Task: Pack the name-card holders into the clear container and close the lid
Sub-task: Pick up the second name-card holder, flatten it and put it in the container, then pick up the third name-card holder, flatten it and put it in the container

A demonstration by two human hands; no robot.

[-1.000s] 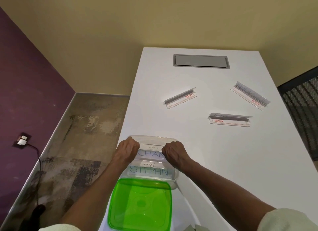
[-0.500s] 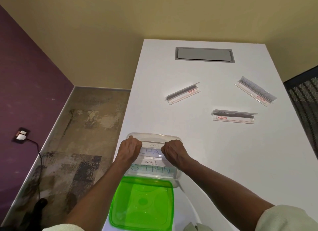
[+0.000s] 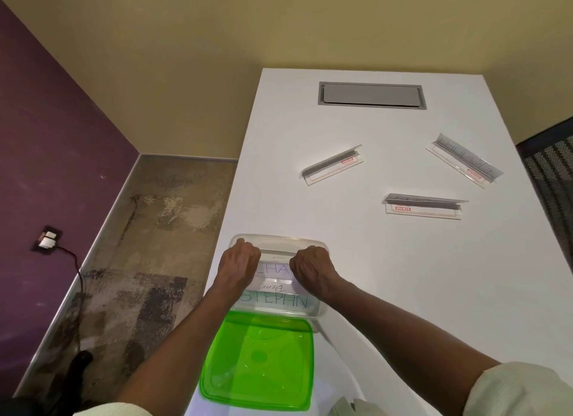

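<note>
The clear container [image 3: 279, 241] stands at the table's near left edge, with name-card holders inside showing blue lettering [image 3: 279, 301]. My left hand [image 3: 238, 265] and my right hand [image 3: 311, 270] are both inside it, fingers curled over a holder near the far wall [image 3: 277, 256]. The green lid [image 3: 257, 360] lies flat just in front of the container, nearer to me. Three more holders lie loose on the table: one at the centre [image 3: 331, 164], one to the right [image 3: 423, 206] and one at the far right [image 3: 465, 160].
The white table [image 3: 387, 276] has a grey cable hatch [image 3: 372, 95] near its far end. The table's left edge drops to a patterned floor [image 3: 139, 245]. A dark mesh chair [image 3: 555, 174] stands at the right.
My hands have stayed in the container on the same holder. The view has tilted slightly, so the table appears a little lower in the frame.
</note>
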